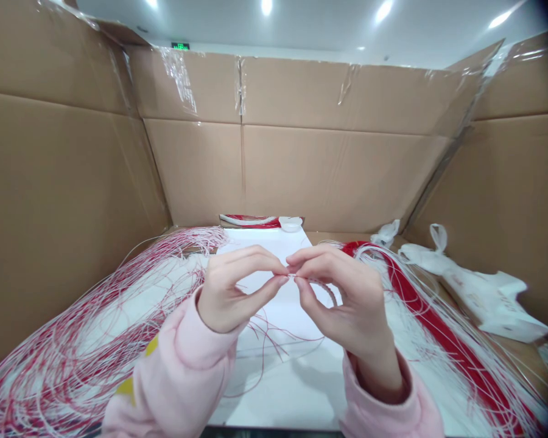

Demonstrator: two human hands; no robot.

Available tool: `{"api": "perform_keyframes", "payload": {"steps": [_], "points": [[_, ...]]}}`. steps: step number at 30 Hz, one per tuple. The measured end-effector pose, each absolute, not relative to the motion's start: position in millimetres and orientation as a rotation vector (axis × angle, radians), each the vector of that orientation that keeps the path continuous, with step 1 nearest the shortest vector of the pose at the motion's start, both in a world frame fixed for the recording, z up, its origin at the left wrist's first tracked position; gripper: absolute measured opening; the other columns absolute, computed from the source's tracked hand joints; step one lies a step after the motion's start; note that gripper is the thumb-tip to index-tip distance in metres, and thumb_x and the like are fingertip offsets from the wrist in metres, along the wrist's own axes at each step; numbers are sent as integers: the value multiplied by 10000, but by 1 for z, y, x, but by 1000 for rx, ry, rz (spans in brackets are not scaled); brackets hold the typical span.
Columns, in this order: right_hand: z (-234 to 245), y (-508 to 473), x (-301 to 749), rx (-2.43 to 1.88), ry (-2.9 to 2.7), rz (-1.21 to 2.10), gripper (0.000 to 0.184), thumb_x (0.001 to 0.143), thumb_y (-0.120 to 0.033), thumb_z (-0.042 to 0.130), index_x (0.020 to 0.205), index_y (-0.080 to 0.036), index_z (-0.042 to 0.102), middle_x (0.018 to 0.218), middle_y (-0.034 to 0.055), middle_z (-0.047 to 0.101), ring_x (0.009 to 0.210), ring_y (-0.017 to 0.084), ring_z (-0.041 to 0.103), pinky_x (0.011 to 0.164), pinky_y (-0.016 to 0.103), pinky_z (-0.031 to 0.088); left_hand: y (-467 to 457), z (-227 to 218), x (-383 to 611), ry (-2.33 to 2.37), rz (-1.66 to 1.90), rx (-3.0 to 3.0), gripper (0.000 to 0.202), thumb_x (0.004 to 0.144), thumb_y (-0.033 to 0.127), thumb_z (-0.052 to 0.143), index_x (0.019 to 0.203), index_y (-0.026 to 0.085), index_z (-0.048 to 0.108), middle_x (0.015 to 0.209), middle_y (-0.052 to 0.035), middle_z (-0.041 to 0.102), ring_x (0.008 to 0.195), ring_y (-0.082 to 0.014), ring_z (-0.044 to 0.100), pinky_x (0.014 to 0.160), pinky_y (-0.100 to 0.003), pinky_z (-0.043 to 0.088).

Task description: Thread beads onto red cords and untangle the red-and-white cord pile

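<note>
The 2 hands meet fingertip to fingertip over a white sheet (265, 238). The left hand (231, 283) pinches thumb against index finger at the thin end of a cord. The right hand (351, 286) also pinches the cord (332, 296), which curves, braided-looking, through the gap behind its thumb. Loose red strands (267, 340) trail below the left hand. Left of that hand spreads a pile of red and white strings (114, 347); right of the right hand lie a red bundle (420, 316) and, farther out, a white plastic bag (484, 298).
</note>
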State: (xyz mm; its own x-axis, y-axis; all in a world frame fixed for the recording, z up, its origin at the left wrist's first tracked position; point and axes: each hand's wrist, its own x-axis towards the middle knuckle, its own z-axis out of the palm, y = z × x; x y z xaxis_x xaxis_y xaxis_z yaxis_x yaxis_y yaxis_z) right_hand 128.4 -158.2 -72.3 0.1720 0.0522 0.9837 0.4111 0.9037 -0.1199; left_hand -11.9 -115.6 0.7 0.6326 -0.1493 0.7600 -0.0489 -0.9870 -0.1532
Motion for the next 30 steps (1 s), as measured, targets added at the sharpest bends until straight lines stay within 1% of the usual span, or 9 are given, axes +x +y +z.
{"api": "perform_keyframes", "payload": {"steps": [4,7,9,12,15,17,19,23,30], "points": [[-72,-158,128,-405,-1376,-283,138,720,-44,521,779,-167,543,869,22,595,795,114,571,606,203,519,-116,-1,-11,154,-1292,-2708,150,667,17,588,766,127,606,703,-36,615,650,-100,572,587,-203,474],[-72,-158,128,-396,-1394,-267,152,735,-87,540,858,-173,559,893,38,604,838,137,573,605,225,532,-115,-3,-10,168,-1314,-2673,152,660,6,582,755,125,593,687,-30,600,643,-97,565,583,-206,469],[-71,-157,128,-400,-1399,-266,151,745,-95,536,870,-176,561,895,43,608,841,143,574,612,239,536,-115,-4,-9,163,-1316,-2655,146,662,13,579,750,130,583,677,-25,592,636,-94,558,578,-208,465],[-71,-158,128,-446,-1373,-280,118,727,-72,519,781,-175,543,870,35,608,811,142,578,630,254,533,-113,-4,-9,153,-1348,-2608,145,660,22,582,742,140,571,660,-15,580,615,-89,540,564,-213,453],[-72,-158,130,-489,-1349,-275,124,683,-52,504,724,-169,502,850,26,601,786,135,578,618,239,526,-111,-3,-9,146,-1403,-2561,143,657,20,580,723,146,562,641,-8,568,601,-88,526,562,-223,442],[-73,-157,130,-502,-1344,-252,131,674,-46,494,727,-166,502,820,16,599,744,119,578,598,216,518,-109,-2,-9,153,-1416,-2563,140,659,21,580,718,148,564,643,-8,572,609,-90,531,577,-229,446],[-73,-157,131,-518,-1347,-237,133,679,-48,497,742,-164,517,768,2,591,659,95,564,567,198,500,-108,-2,-9,163,-1404,-2589,138,661,23,584,720,147,572,652,-10,582,620,-91,540,588,-228,451],[-74,-156,131,-551,-1353,-276,110,697,-64,510,734,-166,524,629,-32,539,509,60,493,493,176,440,-108,-1,-8,151,-1369,-2637,136,662,19,590,735,134,583,669,-15,590,629,-90,548,589,-218,452],[-73,-156,131,-554,-1378,-284,94,719,-75,502,730,-169,507,579,-51,475,465,38,433,457,156,378,-110,-2,-6,144,-1280,-2705,135,671,15,580,751,124,586,681,-20,579,631,-84,535,571,-203,449]]}}
